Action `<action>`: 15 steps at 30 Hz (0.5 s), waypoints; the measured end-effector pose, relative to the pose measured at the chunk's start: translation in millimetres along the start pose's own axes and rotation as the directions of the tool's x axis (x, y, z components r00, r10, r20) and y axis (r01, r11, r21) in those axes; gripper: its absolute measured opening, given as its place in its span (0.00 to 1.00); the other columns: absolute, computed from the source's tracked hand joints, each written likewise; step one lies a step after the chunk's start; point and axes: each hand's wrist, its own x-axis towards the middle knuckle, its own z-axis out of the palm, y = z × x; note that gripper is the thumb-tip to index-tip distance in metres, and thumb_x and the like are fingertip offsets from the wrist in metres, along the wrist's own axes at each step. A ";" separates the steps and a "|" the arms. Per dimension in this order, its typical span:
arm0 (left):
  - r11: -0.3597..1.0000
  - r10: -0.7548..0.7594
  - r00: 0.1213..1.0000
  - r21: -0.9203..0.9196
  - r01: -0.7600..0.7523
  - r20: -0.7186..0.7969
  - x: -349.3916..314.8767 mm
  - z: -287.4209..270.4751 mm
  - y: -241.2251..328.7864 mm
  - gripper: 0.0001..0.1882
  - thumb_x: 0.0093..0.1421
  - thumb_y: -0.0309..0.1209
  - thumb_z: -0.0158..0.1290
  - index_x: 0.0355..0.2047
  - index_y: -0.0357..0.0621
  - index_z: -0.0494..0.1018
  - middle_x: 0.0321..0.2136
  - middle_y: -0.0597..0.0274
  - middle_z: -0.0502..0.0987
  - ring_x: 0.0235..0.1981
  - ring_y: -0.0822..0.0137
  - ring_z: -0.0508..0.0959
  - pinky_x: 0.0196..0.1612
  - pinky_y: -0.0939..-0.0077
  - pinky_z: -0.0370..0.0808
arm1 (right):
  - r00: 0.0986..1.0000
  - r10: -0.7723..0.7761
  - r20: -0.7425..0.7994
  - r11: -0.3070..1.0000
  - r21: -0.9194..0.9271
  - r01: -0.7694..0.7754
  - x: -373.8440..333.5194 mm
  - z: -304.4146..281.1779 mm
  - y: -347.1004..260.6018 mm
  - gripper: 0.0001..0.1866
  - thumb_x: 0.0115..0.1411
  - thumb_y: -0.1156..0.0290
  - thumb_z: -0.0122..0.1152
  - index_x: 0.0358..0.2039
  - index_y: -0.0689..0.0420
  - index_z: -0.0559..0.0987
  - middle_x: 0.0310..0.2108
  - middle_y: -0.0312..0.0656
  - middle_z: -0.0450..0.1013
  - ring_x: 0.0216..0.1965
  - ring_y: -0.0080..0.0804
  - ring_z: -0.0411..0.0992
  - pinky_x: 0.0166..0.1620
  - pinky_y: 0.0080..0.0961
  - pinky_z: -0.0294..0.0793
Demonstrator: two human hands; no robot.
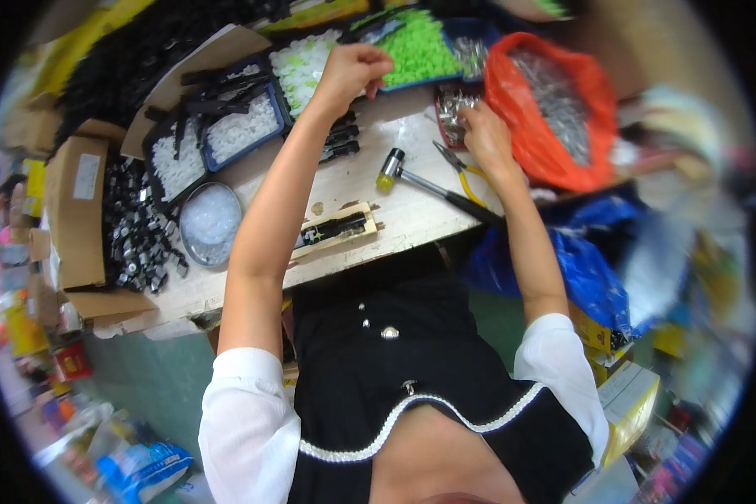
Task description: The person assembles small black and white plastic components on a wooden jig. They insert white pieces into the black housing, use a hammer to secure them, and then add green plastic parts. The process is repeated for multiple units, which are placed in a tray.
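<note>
My left hand [351, 76] is held over the edge between a tray of white pieces [298, 71] and a tray of bright green pieces [420, 50]. Its fingers are curled together, and whatever they pinch is too small to make out. Fingers bent downward, my right hand [487, 139] reaches into a small red tray of shiny metal parts [450, 109]; its fingertips are closed among the parts, and I cannot make out what they grip. Near the bench's front edge lies a pale wooden holder [368, 220] with a long black part [338, 229] in it.
On the bench [412, 223] lie a hammer [428, 186] and yellow-handled pliers [462, 168]. A red bag of metal pieces [596, 160] stands at the right. Leftward are trays of white pieces [248, 130], a round dish [212, 220] and a cardboard box [80, 214] beside small dark parts.
</note>
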 end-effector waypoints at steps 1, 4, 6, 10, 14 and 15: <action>0.996 -0.040 0.999 -0.083 0.037 -0.028 -16.5 -0.5 3.0 0.10 0.53 0.25 0.56 0.34 0.32 0.74 0.21 0.61 0.74 0.18 0.75 0.71 0.18 0.82 0.68 | 1.000 -0.004 -0.003 1.000 -0.004 0.004 -0.3 -2.0 -1.2 0.13 0.43 0.82 0.51 0.31 0.57 0.78 0.33 0.48 0.71 0.36 0.51 0.71 0.38 0.42 0.69; 0.950 -0.160 0.986 -0.279 0.141 -0.044 -72.3 -4.3 4.6 0.10 0.51 0.23 0.57 0.34 0.31 0.74 0.21 0.61 0.74 0.17 0.75 0.72 0.17 0.82 0.68 | 0.995 -0.058 -0.085 0.998 0.006 0.059 0.8 -6.1 -3.0 0.12 0.47 0.81 0.53 0.33 0.58 0.77 0.31 0.45 0.72 0.33 0.44 0.72 0.35 0.36 0.71; 0.893 -0.202 0.979 -0.417 0.169 -0.036 -110.6 -3.8 3.2 0.10 0.51 0.21 0.57 0.34 0.32 0.74 0.22 0.61 0.74 0.19 0.74 0.73 0.18 0.81 0.71 | 0.999 0.029 -0.020 0.956 0.292 -0.022 0.4 -10.6 -17.0 0.09 0.50 0.80 0.54 0.33 0.58 0.77 0.29 0.42 0.72 0.30 0.35 0.72 0.33 0.29 0.71; 0.814 -0.168 0.986 -0.565 0.133 -0.010 -170.2 -6.1 -15.3 0.11 0.51 0.20 0.57 0.36 0.33 0.74 0.23 0.60 0.74 0.20 0.72 0.75 0.21 0.80 0.73 | 0.961 -0.039 0.275 0.509 0.833 -0.218 -15.3 -36.2 -90.7 0.04 0.53 0.77 0.58 0.32 0.59 0.77 0.26 0.33 0.72 0.25 0.16 0.67 0.30 0.13 0.68; 0.789 -0.162 0.985 -0.608 0.092 -0.061 -205.3 -7.9 -18.1 0.10 0.52 0.22 0.57 0.37 0.33 0.74 0.24 0.59 0.75 0.20 0.72 0.75 0.20 0.80 0.74 | 0.899 -0.295 0.324 0.389 0.900 -0.197 -33.1 -31.1 -143.3 0.04 0.54 0.75 0.57 0.31 0.59 0.76 0.29 0.32 0.70 0.31 0.17 0.67 0.35 0.15 0.66; 0.789 -0.150 0.986 -0.609 0.074 -0.074 -211.5 -9.3 -18.6 0.11 0.53 0.22 0.56 0.37 0.33 0.74 0.24 0.59 0.75 0.20 0.72 0.75 0.20 0.80 0.74 | 0.885 -0.351 0.307 0.374 0.912 -0.168 -35.2 -27.3 -150.9 0.04 0.54 0.75 0.57 0.30 0.59 0.76 0.30 0.32 0.69 0.32 0.17 0.66 0.36 0.16 0.65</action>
